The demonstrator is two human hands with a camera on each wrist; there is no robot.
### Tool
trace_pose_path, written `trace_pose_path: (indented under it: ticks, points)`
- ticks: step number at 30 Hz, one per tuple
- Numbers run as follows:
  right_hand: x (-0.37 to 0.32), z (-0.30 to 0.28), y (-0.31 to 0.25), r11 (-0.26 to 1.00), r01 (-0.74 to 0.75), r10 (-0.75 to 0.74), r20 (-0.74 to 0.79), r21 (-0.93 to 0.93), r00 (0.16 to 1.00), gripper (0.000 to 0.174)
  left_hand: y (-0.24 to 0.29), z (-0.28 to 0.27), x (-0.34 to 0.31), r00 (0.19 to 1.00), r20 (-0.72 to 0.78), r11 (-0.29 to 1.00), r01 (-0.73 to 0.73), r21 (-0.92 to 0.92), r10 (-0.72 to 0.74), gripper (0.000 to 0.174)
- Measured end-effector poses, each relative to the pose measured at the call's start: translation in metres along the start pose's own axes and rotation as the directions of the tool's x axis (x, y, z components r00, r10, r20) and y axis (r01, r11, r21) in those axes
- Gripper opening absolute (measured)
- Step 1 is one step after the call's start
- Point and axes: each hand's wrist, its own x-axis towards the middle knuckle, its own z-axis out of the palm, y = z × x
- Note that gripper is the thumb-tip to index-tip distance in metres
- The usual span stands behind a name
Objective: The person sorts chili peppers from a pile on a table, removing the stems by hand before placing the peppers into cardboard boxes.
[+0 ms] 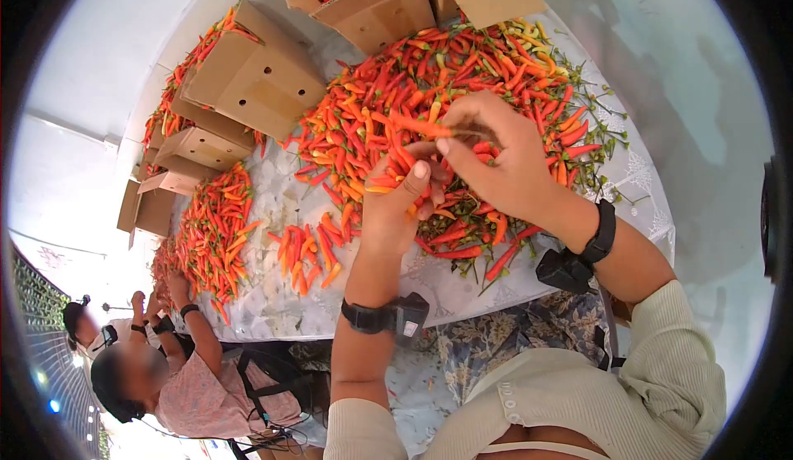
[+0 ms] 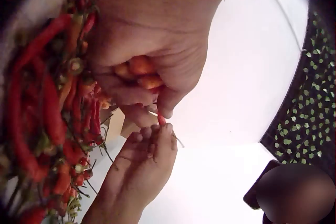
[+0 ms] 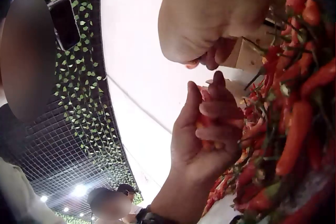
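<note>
My left hand (image 1: 392,212) is curled round several red-orange chili peppers (image 2: 142,66), which show in its palm in the left wrist view. Close beside it, my right hand (image 1: 508,167) pinches a single chili pepper (image 1: 421,126) between thumb and fingers, its thin stem trailing toward the palm. In the left wrist view the left thumb lies right at this pepper's body, and the right fingertips (image 2: 167,129) are at its stem end. Both hands hover over a large pile of red and orange chili peppers (image 1: 363,105).
Cardboard boxes (image 1: 256,80) filled with chilies stand along the table's far and left sides. A small group of chilies (image 1: 310,249) lies left of my hands on the patterned tablecloth (image 1: 636,187). Green stems (image 1: 607,142) scatter at right. Two people (image 1: 190,386) work at the lower left.
</note>
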Motion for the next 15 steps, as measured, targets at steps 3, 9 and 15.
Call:
trace_pose_path:
  ticks: [3, 9, 15]
  points:
    - [-0.005, 0.005, 0.003, 0.997, -0.068, 0.062, 0.156, 0.028, 0.986, 0.014, -0.002, 0.005, -0.001, 0.987, -0.107, 0.992, -0.122, -0.019, 0.119, 0.02]
    - [-0.004, 0.006, 0.007, 0.977, -0.014, 0.047, 0.15, -0.215, 0.988, 0.012, -0.004, -0.003, 0.0, 0.977, -0.147, 0.988, -0.155, -0.005, 0.153, 0.017]
    - [-0.001, 0.002, 0.012, 0.938, 0.166, -0.11, 0.191, -0.306, 0.975, 0.013, -0.003, -0.001, 0.0, 0.968, -0.17, 0.982, -0.174, 0.071, 0.184, 0.017]
